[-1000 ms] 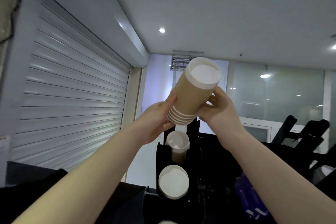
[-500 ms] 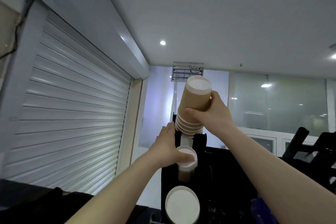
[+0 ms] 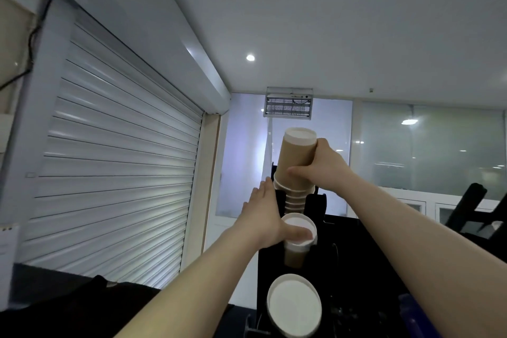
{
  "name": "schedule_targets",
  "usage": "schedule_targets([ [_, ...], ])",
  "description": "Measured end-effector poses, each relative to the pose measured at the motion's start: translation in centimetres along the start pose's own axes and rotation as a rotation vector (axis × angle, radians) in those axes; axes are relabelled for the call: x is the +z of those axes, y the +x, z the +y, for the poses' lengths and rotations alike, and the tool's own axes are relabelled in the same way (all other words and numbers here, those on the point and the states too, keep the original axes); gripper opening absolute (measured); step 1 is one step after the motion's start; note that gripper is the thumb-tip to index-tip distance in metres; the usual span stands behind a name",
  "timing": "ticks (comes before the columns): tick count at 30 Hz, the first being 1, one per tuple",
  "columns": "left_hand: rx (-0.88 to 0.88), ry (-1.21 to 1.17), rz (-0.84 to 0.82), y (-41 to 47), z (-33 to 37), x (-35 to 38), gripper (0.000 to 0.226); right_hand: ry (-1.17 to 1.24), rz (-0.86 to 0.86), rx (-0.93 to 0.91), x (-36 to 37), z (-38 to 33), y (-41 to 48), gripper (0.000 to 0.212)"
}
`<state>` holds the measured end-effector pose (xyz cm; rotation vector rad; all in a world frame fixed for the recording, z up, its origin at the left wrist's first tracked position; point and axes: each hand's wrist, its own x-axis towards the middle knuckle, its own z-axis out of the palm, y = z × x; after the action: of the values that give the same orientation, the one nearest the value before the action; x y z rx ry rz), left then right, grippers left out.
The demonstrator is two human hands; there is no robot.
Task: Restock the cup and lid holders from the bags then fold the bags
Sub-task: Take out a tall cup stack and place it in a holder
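A stack of brown paper cups (image 3: 295,156), bottoms up, stands in the top opening of the black cup holder (image 3: 318,206). My right hand (image 3: 321,164) grips the stack from the right, thumb across its front. My left hand (image 3: 267,221) lies against the holder's left side, fingers straight, thumb on the white base of the middle cup stack (image 3: 297,236). A third, wider cup stack (image 3: 295,307) sticks out of the lowest slot. No bags are in view.
A closed white roller shutter (image 3: 118,181) fills the left. A wall-mounted grille unit (image 3: 288,105) hangs behind the holder. Dark counter and black objects lie low at the right, with a blue object (image 3: 411,315) at the bottom right corner.
The cup stack came down from a tilt to upright and sank into the holder's top slot. My left hand left the stack and dropped to the holder's side and the middle cups.
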<state>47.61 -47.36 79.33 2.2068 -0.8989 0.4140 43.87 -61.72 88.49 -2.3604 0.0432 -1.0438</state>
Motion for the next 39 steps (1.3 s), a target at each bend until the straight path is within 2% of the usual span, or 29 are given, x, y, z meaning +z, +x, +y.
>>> schedule_targets([
  [3, 0.002, -0.009, 0.010, 0.0, 0.1, 0.0, 0.137, -0.052, 0.001, -0.004, 0.6, 0.0, 0.3, 0.072],
  [6, -0.016, 0.004, 0.013, -0.1, 0.0, 0.0, 0.135, -0.118, -0.100, 0.005, 1.2, 0.4, 0.1, 0.072],
  [11, -0.032, 0.018, 0.001, 0.0, 0.3, -0.2, 0.132, -0.378, -0.233, 0.037, 2.5, 2.1, -0.5, 0.070],
  [13, -0.036, 0.013, 0.001, -0.1, 0.4, -0.2, 0.131, -0.357, -0.251, 0.000, 2.4, 2.1, -0.4, 0.082],
  [15, -0.042, 0.000, -0.001, -0.2, 0.3, -0.2, 0.132, -0.196, -0.216, -0.064, 2.0, 1.9, -0.6, 0.087],
  [17, -0.033, 0.006, -0.001, -0.1, 0.2, -0.1, 0.132, -0.103, -0.117, -0.203, 1.5, 1.9, -1.0, 0.055],
  [18, -0.028, 0.009, -0.001, -0.1, 0.2, -0.1, 0.132, -0.177, -0.083, -0.282, 1.2, 1.9, -1.2, 0.036],
  [19, -0.027, 0.010, -0.001, -0.1, 0.1, -0.2, 0.132, -0.271, -0.072, -0.332, 0.9, 2.0, -1.4, 0.026],
  [23, -0.030, 0.020, -0.009, -0.3, 0.2, -0.1, 0.131, -0.431, -0.090, -0.287, 0.2, 2.3, -2.4, 0.028],
  [27, -0.025, 0.016, 0.003, -0.5, 0.2, -0.3, 0.128, -0.539, -0.105, -0.226, 0.5, 1.0, -2.8, 0.019],
  [29, -0.008, -0.004, 0.033, -0.7, 0.3, -0.2, 0.115, -0.568, -0.115, -0.192, 0.6, 0.4, -3.1, 0.025],
  [32, 0.014, -0.145, 0.103, -1.6, 0.3, -0.3, 0.079, -0.531, -0.142, -0.207, 0.7, 1.0, -4.4, 0.045],
  [34, 0.024, -0.267, 0.142, -2.5, 0.2, -0.6, 0.066, -0.415, -0.038, -0.300, 0.6, 1.4, -6.0, 0.053],
  [36, 0.037, -0.342, 0.183, -3.8, 0.0, -1.0, 0.060, -0.315, 0.053, -0.413, 0.3, 1.7, -7.8, 0.047],
  [39, 0.085, -0.324, 0.202, -5.8, 0.1, -1.8, 0.055, -0.332, -0.091, -0.511, -0.1, 1.9, -10.2, 0.035],
])
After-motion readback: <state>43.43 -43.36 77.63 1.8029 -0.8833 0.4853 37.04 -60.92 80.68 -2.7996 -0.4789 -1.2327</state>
